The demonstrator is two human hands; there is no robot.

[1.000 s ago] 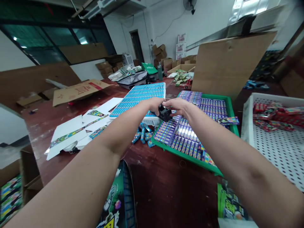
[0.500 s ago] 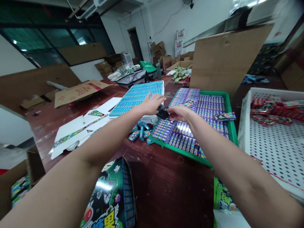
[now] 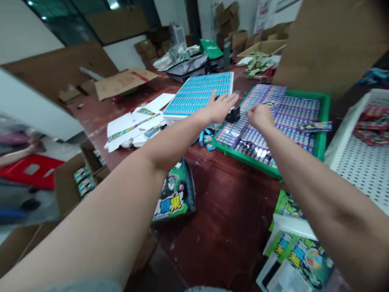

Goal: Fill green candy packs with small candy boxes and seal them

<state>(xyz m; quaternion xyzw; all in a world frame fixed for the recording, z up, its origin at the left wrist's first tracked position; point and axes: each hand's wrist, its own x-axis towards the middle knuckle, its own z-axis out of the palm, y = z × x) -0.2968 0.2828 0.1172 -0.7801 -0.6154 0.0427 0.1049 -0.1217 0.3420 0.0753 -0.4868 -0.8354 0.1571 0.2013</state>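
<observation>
My left hand (image 3: pixel 219 106) reaches out over the near corner of the white tray of blue packets (image 3: pixel 200 92), fingers stretched out flat and apart. A small black device (image 3: pixel 233 114) sits just right of its fingertips, at the edge of the green tray (image 3: pixel 323 134) filled with purple packets (image 3: pixel 273 125). My right hand (image 3: pixel 259 115) hovers over those purple packets with fingers curled in; what they hold, if anything, is hidden. Several loose blue packets (image 3: pixel 206 140) lie on the table between the two trays.
A green printed carton (image 3: pixel 175 194) lies on the dark red table near me, more printed cartons (image 3: pixel 299 251) at lower right. Flat white box blanks (image 3: pixel 133 125) lie left of the blue tray. A white perforated tray (image 3: pixel 358 158) with red packets stands right. Cardboard sheet (image 3: pixel 328 44) stands behind.
Both hands held the black device together a second ago; my left hand has opened and spread, and my right hand has drawn a little to the right. The view has dipped downward.
</observation>
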